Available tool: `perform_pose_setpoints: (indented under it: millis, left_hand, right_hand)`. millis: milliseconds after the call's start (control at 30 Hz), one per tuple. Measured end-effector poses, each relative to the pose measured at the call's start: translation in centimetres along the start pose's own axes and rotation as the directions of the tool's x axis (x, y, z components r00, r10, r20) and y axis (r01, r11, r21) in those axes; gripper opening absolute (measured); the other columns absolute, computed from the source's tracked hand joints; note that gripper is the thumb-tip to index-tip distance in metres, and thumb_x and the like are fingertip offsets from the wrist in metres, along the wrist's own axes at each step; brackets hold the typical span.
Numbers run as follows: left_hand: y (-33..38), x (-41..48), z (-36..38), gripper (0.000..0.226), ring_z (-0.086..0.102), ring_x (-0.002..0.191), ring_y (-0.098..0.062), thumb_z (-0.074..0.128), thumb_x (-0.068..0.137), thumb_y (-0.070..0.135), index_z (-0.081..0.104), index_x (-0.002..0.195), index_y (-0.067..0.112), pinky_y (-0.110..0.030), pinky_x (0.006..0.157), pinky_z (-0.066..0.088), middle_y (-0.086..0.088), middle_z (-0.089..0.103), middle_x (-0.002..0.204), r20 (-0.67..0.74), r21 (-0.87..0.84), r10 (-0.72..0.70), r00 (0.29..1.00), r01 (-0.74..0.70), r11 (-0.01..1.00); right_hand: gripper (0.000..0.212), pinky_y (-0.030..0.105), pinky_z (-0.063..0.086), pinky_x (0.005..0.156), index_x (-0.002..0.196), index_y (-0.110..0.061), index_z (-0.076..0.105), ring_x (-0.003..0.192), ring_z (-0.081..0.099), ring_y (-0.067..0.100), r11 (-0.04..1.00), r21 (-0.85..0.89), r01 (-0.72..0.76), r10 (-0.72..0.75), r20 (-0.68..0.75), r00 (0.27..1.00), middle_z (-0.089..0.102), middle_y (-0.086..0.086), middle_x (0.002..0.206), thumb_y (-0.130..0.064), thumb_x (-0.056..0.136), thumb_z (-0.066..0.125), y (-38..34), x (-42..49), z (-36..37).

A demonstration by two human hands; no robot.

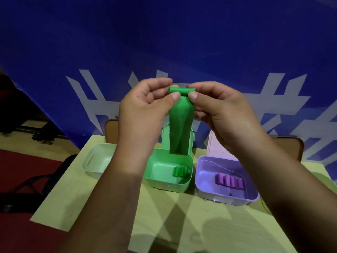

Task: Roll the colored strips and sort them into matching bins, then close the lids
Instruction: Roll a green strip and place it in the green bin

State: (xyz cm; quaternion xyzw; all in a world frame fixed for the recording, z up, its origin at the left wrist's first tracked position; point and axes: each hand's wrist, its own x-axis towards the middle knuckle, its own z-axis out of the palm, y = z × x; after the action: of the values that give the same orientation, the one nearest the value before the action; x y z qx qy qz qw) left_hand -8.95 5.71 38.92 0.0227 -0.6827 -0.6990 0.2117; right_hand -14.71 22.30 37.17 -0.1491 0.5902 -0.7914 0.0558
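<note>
Both hands are raised above the far part of the table (173, 220), held close together without touching, and each is pinched on the top end of the green strip (179, 128): the left hand (144, 105) at its left corner, the right hand (220, 108) at its right corner, with thumbs toward the viewer and the other fingers curled behind. A first turn of roll is seen at the top between the thumbs, and the rest of the strip is left hanging straight down, its lower end in front of the green lid (166, 139) and just above the far rim of the green bin (166, 187). The strip is judged to be held in the air so that its free length is kept straight by its own weight and the roll can be wound evenly; a pinch at each corner would keep the turns square. The step in hand is therefore taken to be the rolling, early in this strip. The green bin is placed at the middle of the table with its lid stood open at the far side, so that a finished roll can be dropped straight in; green rolls (179, 171) are already laid side by side at its right wall, two or perhaps three, since they are blurred by the dim light. To the right a purple bin (201, 172) is set, its pink lid (217, 148) open behind it, with purple rolls (229, 181) in a row inside. To the left a white bin (94, 161) is seen, partly hidden by the left forearm (116, 198). No lid is closed yet
</note>
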Motion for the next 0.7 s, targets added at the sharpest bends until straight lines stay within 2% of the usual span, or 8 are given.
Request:
perform_pose_setpoints:
  millis: [100, 233, 333, 400, 500, 600, 700]
  left_hand:
    - [0.0, 0.3, -0.4, 0.03, 0.08, 0.102, -0.019, 0.079, 0.096, 0.008, 0.074, 0.124, 0.014, -0.037, 0.089, 0.066, -0.004, 0.082, 0.109, 0.038, 0.023, -0.026, 0.999, 0.026, 0.999]
    - [0.0, 0.7, -0.6, 0.02, 0.08, 0.096, -0.018, 0.081, 0.095, 0.011, 0.078, 0.114, 0.015, -0.036, 0.085, 0.067, -0.003, 0.082, 0.1, 0.059, 0.091, -0.013, 0.998, 0.008, 0.996]
    - [-0.3, 0.9, -0.5, 0.017, 0.079, 0.093, -0.017, 0.081, 0.094, 0.01, 0.079, 0.109, 0.016, -0.036, 0.083, 0.067, -0.001, 0.08, 0.096, 0.047, 0.117, 0.018, 0.999, -0.023, 0.993]
    - [-0.6, 0.9, -0.4, 0.019, 0.078, 0.092, -0.014, 0.082, 0.093, 0.008, 0.079, 0.109, 0.017, -0.033, 0.082, 0.066, 0.003, 0.079, 0.093, 0.049, 0.115, 0.029, 0.998, -0.035, 0.993]
    - [-0.8, 0.6, -0.3, 0.021, 0.078, 0.094, -0.015, 0.082, 0.091, 0.004, 0.078, 0.11, 0.014, -0.031, 0.083, 0.065, 0.002, 0.08, 0.095, 0.061, 0.084, 0.022, 0.998, -0.028, 0.996]
    - [-1.1, 0.7, -0.5, 0.023, 0.079, 0.099, -0.019, 0.082, 0.091, 0.004, 0.078, 0.111, 0.015, -0.036, 0.088, 0.066, -0.001, 0.081, 0.1, 0.068, 0.069, 0.004, 0.998, -0.009, 0.998]
    - [-1.1, 0.7, -0.8, 0.028, 0.079, 0.104, -0.024, 0.081, 0.093, 0.006, 0.076, 0.119, 0.014, -0.041, 0.092, 0.066, -0.008, 0.081, 0.108, 0.095, 0.024, -0.05, 0.994, 0.048, 0.999]
  right_hand:
    - [0.015, 0.033, 0.06, 0.08, 0.109, -0.016, 0.078, 0.092, 0.076, 0.025, 0.991, -0.121, 0.058, -0.062, -0.027, 0.998, 0.078, 0.016, 0.106, -0.006, 0.098, 0.073, 0.0, 0.0, 0.0]
    - [0.015, 0.034, 0.061, 0.078, 0.111, -0.017, 0.078, 0.091, 0.076, 0.027, 0.965, -0.235, 0.116, -0.123, -0.016, 0.992, 0.079, 0.01, 0.099, -0.01, 0.099, 0.074, 0.0, 0.0, -0.1]
    - [0.015, 0.031, 0.058, 0.073, 0.114, -0.014, 0.077, 0.077, 0.071, 0.014, 0.981, -0.181, 0.069, -0.073, -0.017, 0.997, 0.075, 0.007, 0.09, -0.013, 0.1, 0.073, 0.1, -0.1, 0.0]
    - [0.016, 0.034, 0.059, 0.075, 0.114, -0.011, 0.077, 0.077, 0.069, 0.016, 0.994, -0.109, 0.027, -0.029, -0.017, 0.999, 0.074, 0.007, 0.087, -0.017, 0.1, 0.074, 0.3, -0.1, 0.0]
    - [0.017, 0.032, 0.058, 0.074, 0.112, -0.009, 0.077, 0.075, 0.07, 0.016, 0.999, -0.038, -0.014, 0.014, -0.005, 1.0, 0.075, 0.003, 0.081, -0.019, 0.1, 0.073, 0.5, 0.1, 0.1]
    - [0.013, 0.035, 0.059, 0.077, 0.107, -0.01, 0.079, 0.078, 0.072, 0.019, 0.999, -0.048, -0.007, 0.007, -0.013, 1.0, 0.076, 0.007, 0.085, -0.019, 0.1, 0.073, 0.7, 0.2, 0.2]
    - [0.009, 0.039, 0.059, 0.079, 0.104, -0.015, 0.081, 0.078, 0.07, 0.018, 0.988, -0.15, 0.04, -0.049, -0.058, 0.997, 0.077, 0.01, 0.088, -0.021, 0.099, 0.075, 0.9, 0.2, 0.3]
